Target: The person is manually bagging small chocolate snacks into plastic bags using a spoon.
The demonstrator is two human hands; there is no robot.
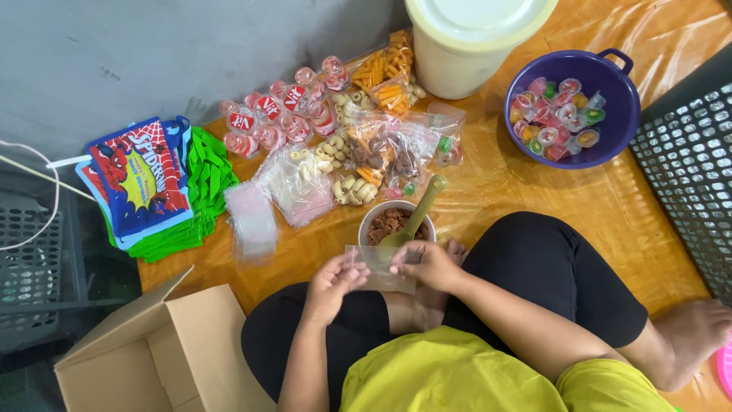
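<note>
Left hand (333, 281): fingers pinched on the left edge of a small clear plastic bag (379, 268), held above the lap.
Right hand (425, 263): fingers pinched on the right top edge of the same bag.
Clear plastic bag: flat, see-through, stretched between both hands, just in front of the bowl.
Bowl (376, 214): small, round, pale rim, filled with brown pieces; on the floor just beyond the hands.
Spoon (418, 215): light green, head in the bowl, handle leaning up and away to the right.
Snack bags (366, 149): filled clear bags with mixed snacks, piled beyond the bowl.
Empty bags (252, 220): stack of clear bags, left of the bowl.
Jelly cups (278, 114): red-lidded, in a row by the wall.
Purple basin (614, 126): holds small coloured jelly cups; far right of the bowl.
White bucket (469, 46): lidded, top centre.
Printed goody bags (141, 179): blue and red over green ones, far left.
Cardboard box (164, 351): open, lower left.
Floor cover (518, 183): orange plastic sheet under everything.
</note>
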